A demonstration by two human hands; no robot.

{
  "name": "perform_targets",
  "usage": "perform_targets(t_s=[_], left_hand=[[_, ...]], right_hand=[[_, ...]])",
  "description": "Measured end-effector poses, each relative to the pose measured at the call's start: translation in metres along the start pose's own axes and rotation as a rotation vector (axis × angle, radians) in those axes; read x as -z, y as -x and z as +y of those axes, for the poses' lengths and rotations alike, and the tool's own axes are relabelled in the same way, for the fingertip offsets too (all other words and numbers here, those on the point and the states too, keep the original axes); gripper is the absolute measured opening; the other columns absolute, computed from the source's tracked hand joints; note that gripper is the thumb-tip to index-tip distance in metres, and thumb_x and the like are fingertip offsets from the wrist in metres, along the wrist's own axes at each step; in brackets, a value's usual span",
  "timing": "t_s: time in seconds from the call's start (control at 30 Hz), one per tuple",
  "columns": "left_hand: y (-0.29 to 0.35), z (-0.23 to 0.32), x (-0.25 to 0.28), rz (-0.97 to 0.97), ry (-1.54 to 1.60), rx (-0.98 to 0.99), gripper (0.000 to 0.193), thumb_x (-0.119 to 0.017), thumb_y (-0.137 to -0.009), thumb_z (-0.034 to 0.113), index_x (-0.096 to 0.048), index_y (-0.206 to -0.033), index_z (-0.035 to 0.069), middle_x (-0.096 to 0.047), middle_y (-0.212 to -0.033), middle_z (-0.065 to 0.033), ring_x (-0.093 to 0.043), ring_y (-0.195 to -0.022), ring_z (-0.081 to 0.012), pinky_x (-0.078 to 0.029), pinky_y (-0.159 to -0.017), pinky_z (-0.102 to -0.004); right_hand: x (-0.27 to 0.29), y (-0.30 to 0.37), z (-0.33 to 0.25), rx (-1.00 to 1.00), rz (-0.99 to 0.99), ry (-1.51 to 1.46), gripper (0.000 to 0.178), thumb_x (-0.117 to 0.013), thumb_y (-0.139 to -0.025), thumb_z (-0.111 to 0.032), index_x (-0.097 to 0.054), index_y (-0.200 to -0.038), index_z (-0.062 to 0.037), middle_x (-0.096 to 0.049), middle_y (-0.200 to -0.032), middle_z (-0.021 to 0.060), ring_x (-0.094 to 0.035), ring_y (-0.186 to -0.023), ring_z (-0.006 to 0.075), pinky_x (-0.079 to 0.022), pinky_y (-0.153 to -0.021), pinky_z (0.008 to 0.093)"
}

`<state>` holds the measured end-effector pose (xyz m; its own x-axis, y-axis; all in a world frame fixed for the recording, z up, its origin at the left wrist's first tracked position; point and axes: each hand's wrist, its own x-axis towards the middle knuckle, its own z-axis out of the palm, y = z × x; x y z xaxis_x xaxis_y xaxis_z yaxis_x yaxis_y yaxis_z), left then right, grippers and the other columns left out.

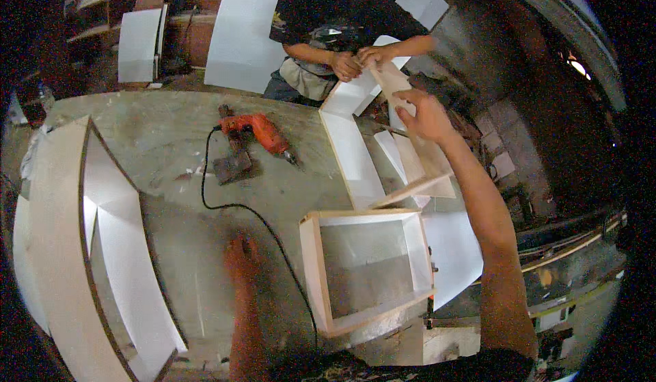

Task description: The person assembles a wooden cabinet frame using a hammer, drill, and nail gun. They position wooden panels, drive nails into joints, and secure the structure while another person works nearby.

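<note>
My right hand [429, 117] reaches across a drawer-like wooden frame [362, 156], over its right-hand board [395, 85]. Its thumb and fingers are curved and apart; whether they touch the board I cannot tell. At the far end of this frame, another person's two hands [361, 62] rest on its corner. My left hand [242, 251] is low over the table [184, 238], its fingers smeared by motion. A smaller rectangular wooden frame [313, 266] lies between my arms, with the tabletop showing through it. Beyond my left hand lies a red corded power drill [256, 130].
A tall white-lined wooden frame [61, 197] stands at the table's left. The drill's black cord [263, 221] runs across the tabletop toward me. A dark block-like object [234, 167] lies beside the drill. White panels [246, 26] lean behind the table.
</note>
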<state>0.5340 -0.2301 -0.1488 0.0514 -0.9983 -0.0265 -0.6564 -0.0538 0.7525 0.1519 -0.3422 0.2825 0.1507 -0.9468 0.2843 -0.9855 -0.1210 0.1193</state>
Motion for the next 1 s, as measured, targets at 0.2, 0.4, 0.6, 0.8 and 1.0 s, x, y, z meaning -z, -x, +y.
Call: perform_targets(t_s=[0.2, 0.4, 0.6, 0.8, 1.0], left_hand=[[0.016, 0.026, 0.022, 0.008, -0.17, -0.019, 0.047, -0.058, -0.094, 0.032, -0.058, -0.135, 0.01, -0.058, -0.136, -0.0187, -0.054, -0.124, -0.0413, -0.042, -0.105, -0.0539], [0.007, 0.045, 0.039, -0.074, -0.139, 0.016, 0.043, -0.068, -0.087, 0.029, -0.064, -0.126, 0.011, -0.068, -0.113, -0.0197, -0.062, -0.102, -0.0415, -0.052, -0.088, -0.0515], [0.026, 0.035, 0.024, -0.027, -0.033, 0.067, 0.044, -0.061, -0.091, 0.028, -0.061, -0.132, 0.013, -0.065, -0.127, -0.0127, -0.059, -0.116, -0.0365, -0.044, -0.101, -0.0519], [0.032, 0.016, 0.008, -0.021, 0.002, 0.045, 0.042, -0.065, -0.089, 0.025, -0.062, -0.129, 0.011, -0.066, -0.125, -0.0122, -0.06, -0.114, -0.0351, -0.045, -0.1, -0.0499], [0.039, 0.006, 0.019, -0.107, -0.08, -0.01, 0.045, -0.07, -0.088, 0.027, -0.063, -0.129, 0.012, -0.065, -0.125, -0.0153, -0.06, -0.114, -0.0363, -0.048, -0.098, -0.0496]], right_hand=[[-0.047, -0.148, 0.071, 0.056, -0.019, 0.099, 0.049, -0.066, -0.083, -0.025, -0.062, -0.128, -0.0058, -0.062, -0.13, 0.0216, -0.06, -0.118, 0.0396, -0.048, -0.102, 0.0439], [-0.074, -0.22, 0.112, 0.086, -0.144, 0.13, 0.057, -0.068, -0.08, -0.027, -0.059, -0.129, 0.0003, -0.066, -0.125, 0.0193, -0.064, -0.112, 0.0344, -0.051, -0.099, 0.0388], [-0.089, -0.231, 0.111, -0.105, -0.471, -0.011, 0.055, -0.069, -0.079, -0.025, -0.061, -0.127, 0.0008, -0.073, -0.106, 0.0151, -0.07, -0.087, 0.0265, -0.058, -0.08, 0.0366], [-0.094, -0.226, 0.12, -0.07, -0.388, -0.107, 0.051, -0.065, -0.082, -0.021, -0.06, -0.128, 0.0, -0.071, -0.11, 0.0157, -0.069, -0.084, 0.026, -0.057, -0.076, 0.0383], [-0.093, -0.215, 0.136, -0.056, -0.329, 0.016, 0.053, -0.062, -0.087, -0.016, -0.053, -0.138, -0.0029, -0.063, -0.123, 0.0135, -0.062, -0.101, 0.0186, -0.052, -0.086, 0.0331]])
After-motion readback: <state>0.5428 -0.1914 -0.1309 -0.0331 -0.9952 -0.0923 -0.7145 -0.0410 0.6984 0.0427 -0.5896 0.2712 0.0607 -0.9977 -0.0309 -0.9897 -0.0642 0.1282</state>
